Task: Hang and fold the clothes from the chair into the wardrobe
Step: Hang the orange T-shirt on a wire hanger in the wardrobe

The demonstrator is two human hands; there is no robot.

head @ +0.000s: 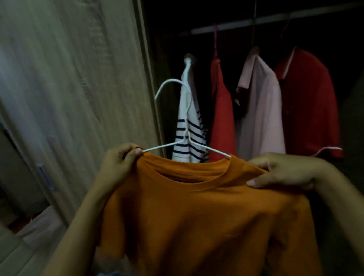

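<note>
The left hand (119, 161) grips one shoulder of the burnt-orange cotton T-shirt (202, 220) together with an arm of the thin white wire hanger (166, 145); the right hand (286, 170) pinches the other shoulder; the T-shirt hangs between them before the open wooden wardrobe (147, 74), below its metal rail (276, 18), where a navy-striped white top (198, 129), a red shirt (222, 120), a pale pink shirt (261, 112) and a white-trimmed red polo (309, 107) hang
</note>
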